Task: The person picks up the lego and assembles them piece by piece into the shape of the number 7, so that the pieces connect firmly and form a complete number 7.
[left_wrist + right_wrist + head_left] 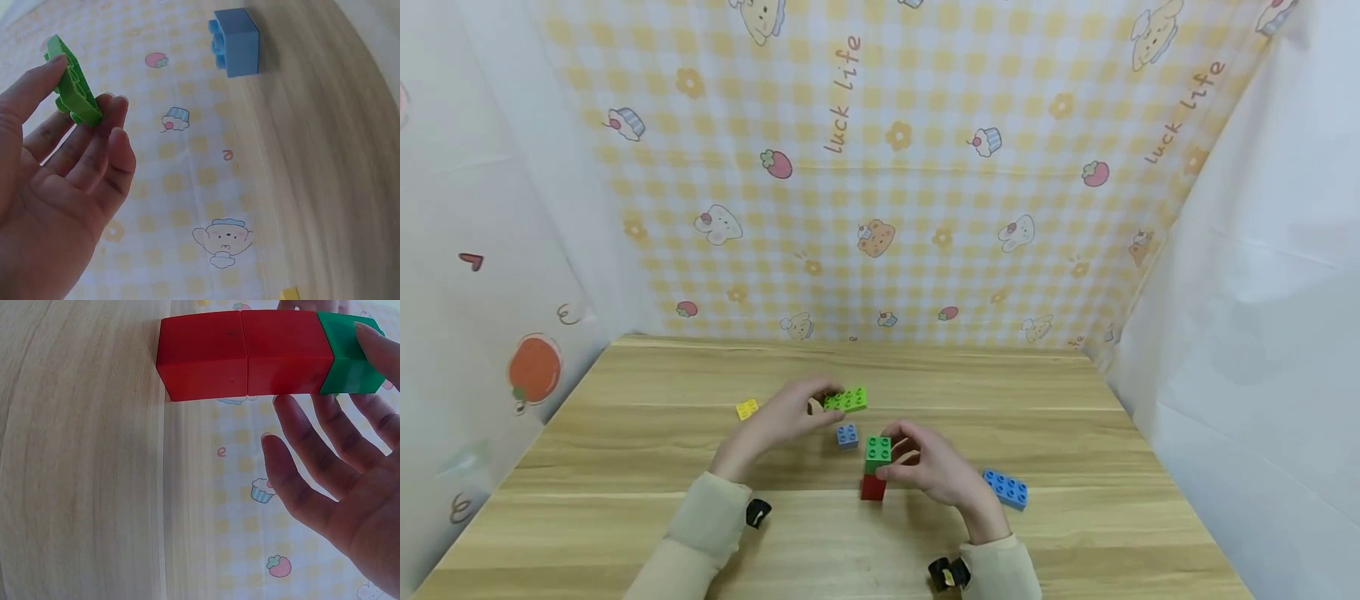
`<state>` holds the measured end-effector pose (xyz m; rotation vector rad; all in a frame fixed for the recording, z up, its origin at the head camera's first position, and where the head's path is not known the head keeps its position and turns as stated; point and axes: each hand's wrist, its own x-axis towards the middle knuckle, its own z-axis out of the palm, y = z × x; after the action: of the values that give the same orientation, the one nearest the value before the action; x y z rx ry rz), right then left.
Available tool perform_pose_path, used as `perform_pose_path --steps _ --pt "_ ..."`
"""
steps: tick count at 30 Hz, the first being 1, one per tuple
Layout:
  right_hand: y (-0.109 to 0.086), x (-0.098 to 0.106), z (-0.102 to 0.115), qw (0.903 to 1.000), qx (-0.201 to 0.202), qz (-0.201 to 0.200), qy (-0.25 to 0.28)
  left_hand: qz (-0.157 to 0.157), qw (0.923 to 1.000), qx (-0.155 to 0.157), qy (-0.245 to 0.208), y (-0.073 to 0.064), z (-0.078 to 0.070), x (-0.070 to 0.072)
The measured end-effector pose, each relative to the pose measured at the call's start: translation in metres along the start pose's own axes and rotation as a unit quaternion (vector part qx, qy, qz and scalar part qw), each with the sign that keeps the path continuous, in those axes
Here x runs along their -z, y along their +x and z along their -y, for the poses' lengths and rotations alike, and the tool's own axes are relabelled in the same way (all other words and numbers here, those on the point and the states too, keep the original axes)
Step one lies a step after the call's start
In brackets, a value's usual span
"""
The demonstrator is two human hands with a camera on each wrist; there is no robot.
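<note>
My left hand (786, 414) pinches one end of a flat light green toy brick (852, 399) between thumb and fingers, studs upward. In the left wrist view the hollow underside of this light green brick (80, 94) shows partly. A tower stands in the middle of the table: two red bricks (206, 356) stacked, with a darker green brick (878, 450) on top. My right hand (928, 467) holds the green top brick, its thumb on one side and fingertips at the other. Between the hands sits a small blue brick (847, 436).
A long blue brick (1006, 488) lies to the right, beside the right wrist. A small yellow brick (747, 409) is left of the left hand. The wooden table (1075, 400) ends at a checked cloth backdrop (940, 275), with white cloth on both sides.
</note>
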<state>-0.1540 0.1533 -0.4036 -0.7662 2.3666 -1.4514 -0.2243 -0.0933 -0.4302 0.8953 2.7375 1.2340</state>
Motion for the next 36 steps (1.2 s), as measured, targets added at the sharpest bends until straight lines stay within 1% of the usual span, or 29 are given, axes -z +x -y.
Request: perform_pose_path --steps 4,9,13,17,20,24,27,31,36 --pt "0.001 0.0 -0.001 1.0 -0.002 0.003 0.001 0.0 0.9994 -0.009 -0.034 -0.009 -0.002 -0.003" --pt "0.001 0.001 -0.001 1.0 0.001 0.004 0.005 0.015 0.9966 -0.026 -0.077 -0.015 -0.007 -0.006" --pt "0.002 0.0 -0.001 1.0 0.005 0.004 0.002 0.019 0.9946 -0.037 -0.095 -0.02 -0.013 -0.007" --pt "0.001 0.001 -0.002 1.0 0.005 0.005 0.002 0.014 0.994 -0.052 -0.095 -0.021 -0.018 -0.012" --pt "0.001 0.002 -0.002 1.0 0.005 0.005 -0.003 0.012 0.9939 -0.056 -0.095 -0.022 -0.02 -0.017" --pt "0.001 0.002 -0.002 0.9999 0.007 0.005 -0.009 0.023 0.9933 -0.054 -0.1 -0.027 -0.022 -0.02" --pt "0.001 0.002 -0.001 0.9999 0.012 0.004 -0.01 0.031 0.9927 -0.062 -0.099 -0.029 -0.023 -0.022" --pt "0.001 0.002 0.0 0.9997 0.02 0.0 -0.015 0.032 0.9929 -0.07 -0.091 -0.03 -0.027 -0.022" --pt "0.0 0.003 0.0 0.9998 0.017 0.002 -0.013 0.034 0.9931 -0.072 -0.086 -0.03 -0.031 -0.025"
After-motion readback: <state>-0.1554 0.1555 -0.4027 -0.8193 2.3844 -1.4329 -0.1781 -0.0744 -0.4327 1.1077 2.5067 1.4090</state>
